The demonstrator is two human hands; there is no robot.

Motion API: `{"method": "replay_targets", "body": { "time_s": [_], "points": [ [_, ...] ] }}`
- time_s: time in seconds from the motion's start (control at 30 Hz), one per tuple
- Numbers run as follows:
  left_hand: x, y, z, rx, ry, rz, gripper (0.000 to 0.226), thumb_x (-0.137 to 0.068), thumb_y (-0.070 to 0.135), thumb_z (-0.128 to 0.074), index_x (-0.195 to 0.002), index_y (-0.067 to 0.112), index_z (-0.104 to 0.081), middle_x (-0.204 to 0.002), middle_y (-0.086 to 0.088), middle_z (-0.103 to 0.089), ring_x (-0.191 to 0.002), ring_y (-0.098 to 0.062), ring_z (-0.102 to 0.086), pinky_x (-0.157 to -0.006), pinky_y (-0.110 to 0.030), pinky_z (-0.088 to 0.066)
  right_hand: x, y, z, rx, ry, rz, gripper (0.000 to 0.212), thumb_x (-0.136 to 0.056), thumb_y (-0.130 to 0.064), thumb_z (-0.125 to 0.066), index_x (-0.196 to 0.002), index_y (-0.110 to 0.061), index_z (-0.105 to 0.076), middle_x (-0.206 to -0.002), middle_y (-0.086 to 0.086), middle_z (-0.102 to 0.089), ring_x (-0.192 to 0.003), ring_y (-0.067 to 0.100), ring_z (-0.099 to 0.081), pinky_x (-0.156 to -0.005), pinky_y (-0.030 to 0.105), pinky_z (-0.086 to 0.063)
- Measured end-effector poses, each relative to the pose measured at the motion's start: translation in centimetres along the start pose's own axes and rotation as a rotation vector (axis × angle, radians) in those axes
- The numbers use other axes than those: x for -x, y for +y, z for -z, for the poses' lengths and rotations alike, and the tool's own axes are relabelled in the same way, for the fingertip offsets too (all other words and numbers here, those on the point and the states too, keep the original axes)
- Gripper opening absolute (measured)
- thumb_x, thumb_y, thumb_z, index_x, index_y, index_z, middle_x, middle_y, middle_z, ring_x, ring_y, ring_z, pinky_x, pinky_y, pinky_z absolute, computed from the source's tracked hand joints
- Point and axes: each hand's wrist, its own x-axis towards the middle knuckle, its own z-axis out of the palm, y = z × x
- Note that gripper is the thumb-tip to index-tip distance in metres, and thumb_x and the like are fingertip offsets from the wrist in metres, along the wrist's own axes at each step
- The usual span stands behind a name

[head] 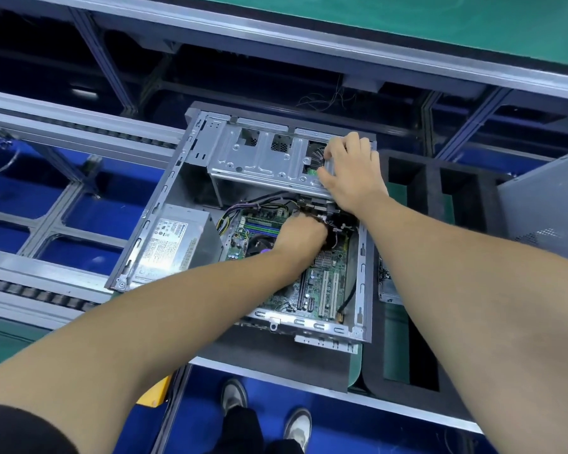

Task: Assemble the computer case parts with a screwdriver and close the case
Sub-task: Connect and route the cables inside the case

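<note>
the open computer case [191,204] is laid on its side beneath both hands, so the inside can be reached. the drive cage [259,155] is gripped at its near corner by the right hand [351,172], probably to steady it or keep it raised. below that, the left hand [300,234] is curled among the cables [336,229] over the motherboard [322,273]; whether anything is held cannot be told.

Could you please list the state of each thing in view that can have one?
Computer case: open, lying on its side, cover off.
Drive cage: raised above the board, drive slots empty.
Power supply: seated in the case corner.
Left hand: curled, reaching among the cables; grip unclear.
Right hand: gripping the drive cage's edge.
</note>
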Motion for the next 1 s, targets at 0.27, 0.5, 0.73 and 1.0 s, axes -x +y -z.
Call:
{"method": "replay_targets", "body": {
  "time_s": [0.27,0.5,0.73,1.0],
  "points": [
    [-0.4,-1.6,-0.3,0.299,-0.022,-0.036,0.005,-0.094,0.009,-0.063,-0.092,0.007,-0.067,-0.096,-0.017,-0.069,-0.092,-0.038,-0.068,-0.068,-0.036,-0.044,-0.1,0.1,-0.1,-0.008,0.007,0.009,0.026,-0.096,-0.037,-0.05,-0.112,-0.017,-0.049,-0.116,0.005,-0.043,-0.104,0.026,-0.038,-0.092,0.042,-0.034],
    [-0.5,-3.4,0.6,0.24,-0.042,-0.279,0.004,-0.097,0.019,-0.058,-0.096,0.016,-0.058,-0.104,-0.015,-0.069,-0.094,-0.037,-0.066,-0.072,-0.036,-0.045,-0.3,0.1,-0.5,-0.006,0.022,0.008,0.024,-0.093,-0.036,-0.047,-0.109,-0.018,-0.049,-0.112,0.003,-0.042,-0.1,0.024,-0.036,-0.089,0.042,-0.033],
    [-0.3,-7.0,3.6,0.095,-0.071,-0.508,0.021,-0.091,0.027,-0.056,-0.108,0.038,-0.052,-0.086,0.022,-0.048,-0.075,-0.017,-0.055,-0.06,-0.025,-0.03,-0.2,0.1,-0.5,-0.015,0.015,0.046,0.022,-0.094,-0.036,-0.049,-0.111,-0.022,-0.054,-0.115,0.003,-0.045,-0.104,0.024,-0.039,-0.092,0.041,-0.035],
    [-0.3,-8.7,3.0,-0.154,-0.093,-0.745,0.038,-0.096,0.037,-0.027,-0.132,0.043,-0.037,-0.104,0.002,-0.058,-0.069,-0.024,-0.05,-0.058,-0.035,-0.033,0.2,-0.4,0.1,-0.035,-0.001,0.035,0.022,-0.094,-0.036,-0.05,-0.11,-0.022,-0.056,-0.115,0.002,-0.043,-0.107,0.025,-0.039,-0.094,0.041,-0.035]
  ]
}}
